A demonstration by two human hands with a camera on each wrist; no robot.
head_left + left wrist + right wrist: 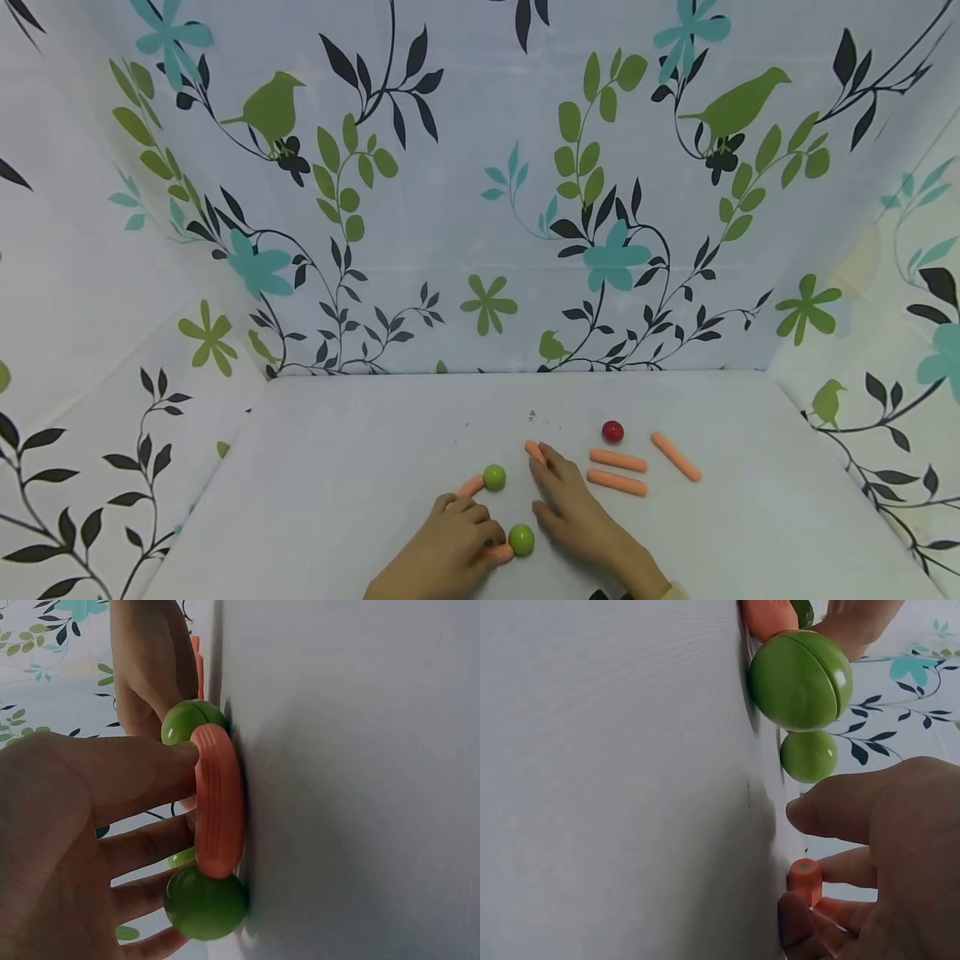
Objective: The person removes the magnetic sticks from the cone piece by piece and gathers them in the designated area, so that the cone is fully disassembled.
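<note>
In the head view my left hand (457, 533) holds an orange stick (497, 553); a green ball (521, 540) adjoins its right end. The left wrist view shows the thumb pressed on the ridged orange stick (219, 802), between one green ball (206, 902) and another green ball (191, 720). Beyond the fingers, a second orange stick (471, 486) meets a green ball (494, 477). My right hand (573, 504) touches a separate orange stick (535, 451). Its fingers straddle that stick (805, 881), while the thumb stays apart. The fingers hide part of it.
Right of my right hand lie two roughly parallel orange sticks (618, 460) and a slanted orange stick (676, 456). A red ball (612, 431) sits behind the pair. The white table (337, 442) meets a patterned cloth (465, 167) at the back and sides.
</note>
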